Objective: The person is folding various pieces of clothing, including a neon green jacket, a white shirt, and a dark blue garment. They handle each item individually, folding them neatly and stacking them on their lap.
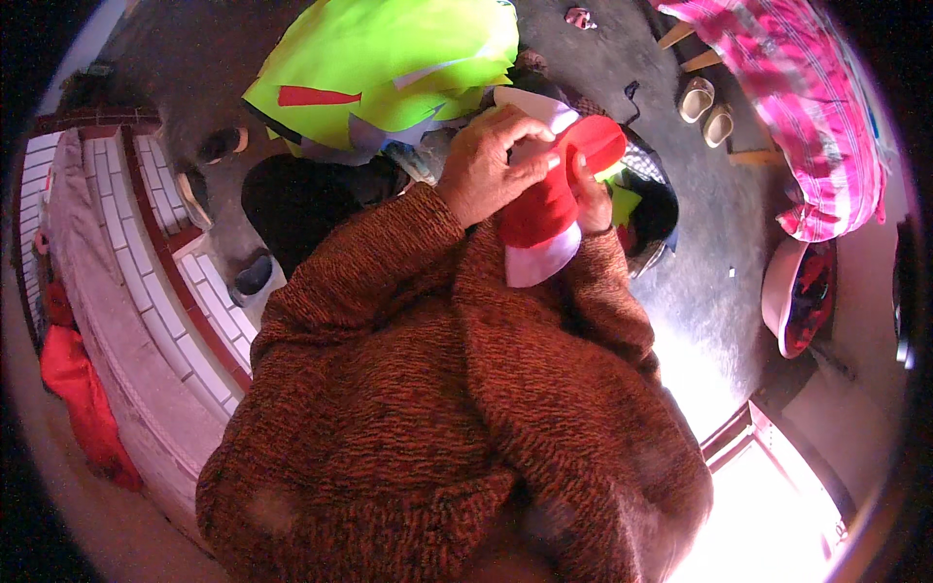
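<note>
My left hand [491, 163] grips the top of a red felt piece with white trim [544, 209], fingers curled over its upper edge. My right hand [590, 194] holds the same red piece from the right side, mostly hidden behind it. Both arms wear a rust-brown knitted sweater [437, 389]. A large lime-green cloth with a red strip [379, 63] lies across my lap just beyond the hands.
A tiled white and red ledge [155, 243] runs along the left with a red cloth [83, 398] below it. A pink striped blanket [807, 107] covers a bed at upper right. A pair of pale slippers [707, 109] sits on the grey floor. A pink basin [792, 291] stands right.
</note>
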Available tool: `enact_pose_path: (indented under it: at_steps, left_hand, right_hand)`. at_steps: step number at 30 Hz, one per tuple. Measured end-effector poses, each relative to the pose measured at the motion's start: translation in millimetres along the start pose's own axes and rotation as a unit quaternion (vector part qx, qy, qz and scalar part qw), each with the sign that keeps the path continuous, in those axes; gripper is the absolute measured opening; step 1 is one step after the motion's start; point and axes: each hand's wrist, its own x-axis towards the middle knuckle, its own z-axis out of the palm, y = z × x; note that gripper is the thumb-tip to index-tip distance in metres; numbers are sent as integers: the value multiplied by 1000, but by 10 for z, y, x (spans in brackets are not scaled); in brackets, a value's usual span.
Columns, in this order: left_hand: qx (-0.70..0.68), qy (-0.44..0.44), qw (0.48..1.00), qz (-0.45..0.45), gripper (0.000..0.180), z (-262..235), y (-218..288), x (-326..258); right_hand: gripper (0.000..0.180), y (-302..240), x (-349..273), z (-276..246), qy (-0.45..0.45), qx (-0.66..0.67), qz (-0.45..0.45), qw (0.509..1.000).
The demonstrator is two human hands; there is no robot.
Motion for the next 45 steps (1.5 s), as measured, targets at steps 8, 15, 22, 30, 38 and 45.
enact_pose_path:
  at_steps: [8,15,22,30,38,45]
  left_hand:
    - [23,9,1000,-18,31,66,-99,-41]
    - [61,30,998,14,36,-53,96,77]
    - [-12,-36,999,-2,23,-132,-13,55]
    - [-270,-7,962,-30,14,-448,-97,133]
    - [-337,63,939,-2,17,-720,-26,296]
    - [-291,48,950,106,22,-894,153,972]
  right_hand:
    - [39,63,-64,135,-27,-152,-94,984]
    - [41,267,-46,304,21,-29,-35,999]
    - [34,223,-77,312,-25,-305,-143,941]
    - [30,207,36,92,-53,-213,-116,969]
    - [37,173,-61,116,-16,-264,-97,959]
    - [35,145,-65,105,12,-219,-69,973]
